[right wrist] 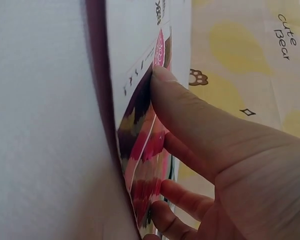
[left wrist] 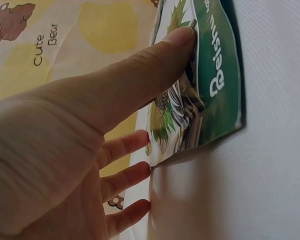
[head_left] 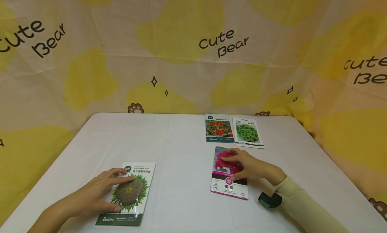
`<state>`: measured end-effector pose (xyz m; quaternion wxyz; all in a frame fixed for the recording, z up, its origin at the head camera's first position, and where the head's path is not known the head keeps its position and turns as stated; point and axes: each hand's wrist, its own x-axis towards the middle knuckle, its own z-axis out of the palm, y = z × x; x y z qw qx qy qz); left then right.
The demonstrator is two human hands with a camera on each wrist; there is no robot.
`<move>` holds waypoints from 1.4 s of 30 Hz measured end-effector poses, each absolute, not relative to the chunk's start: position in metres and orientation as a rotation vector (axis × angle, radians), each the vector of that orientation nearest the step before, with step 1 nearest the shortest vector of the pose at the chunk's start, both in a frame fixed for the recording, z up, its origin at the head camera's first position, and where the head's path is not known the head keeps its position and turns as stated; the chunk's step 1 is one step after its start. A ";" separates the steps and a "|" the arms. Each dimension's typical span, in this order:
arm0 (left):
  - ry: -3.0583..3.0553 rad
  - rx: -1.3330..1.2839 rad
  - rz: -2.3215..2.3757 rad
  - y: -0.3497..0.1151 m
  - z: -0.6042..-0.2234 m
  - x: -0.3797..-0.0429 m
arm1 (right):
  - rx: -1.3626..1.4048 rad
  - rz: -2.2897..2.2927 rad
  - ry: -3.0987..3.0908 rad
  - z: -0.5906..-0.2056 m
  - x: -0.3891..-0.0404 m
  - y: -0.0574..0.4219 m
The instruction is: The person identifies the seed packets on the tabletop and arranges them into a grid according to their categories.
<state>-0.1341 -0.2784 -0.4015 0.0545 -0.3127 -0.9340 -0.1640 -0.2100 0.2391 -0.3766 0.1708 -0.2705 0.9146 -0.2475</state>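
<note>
My left hand (head_left: pixel 96 192) rests on a sunflower seed packet (head_left: pixel 128 219) at the front left of the table. Its thumb and index finger touch the packet's front; in the left wrist view the other fingertips sit by the packet's edge. The packet is white with a green band at the bottom. Over at the right, my right hand (head_left: pixel 249 164) lies across a pink-flower seed packet (head_left: pixel 223 190), thumb near the round pink logo and fingers spread over the flower picture. In the right wrist view the thumb presses the packet's face (right wrist: pixel 142 145).
Behind the pink packet lie a red-flower seed packet (head_left: pixel 219 129) and a green-leaf seed packet (head_left: pixel 248 132), side by side. They lie on a white-covered table (head_left: pixel 178 179). A patterned yellow cloth (head_left: pixel 181 28) hangs behind it. A dark box-shaped device (head_left: pixel 270 200) sits at the right sleeve.
</note>
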 end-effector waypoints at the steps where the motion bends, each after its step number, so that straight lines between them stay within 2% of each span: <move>1: -2.839 -0.953 -0.500 -0.278 -0.402 -0.134 | -0.763 -0.702 2.596 -0.377 -0.210 0.238; 42: -2.894 -0.913 -0.516 -0.276 -0.397 -0.132 | -0.806 -0.644 2.602 -0.385 -0.204 0.220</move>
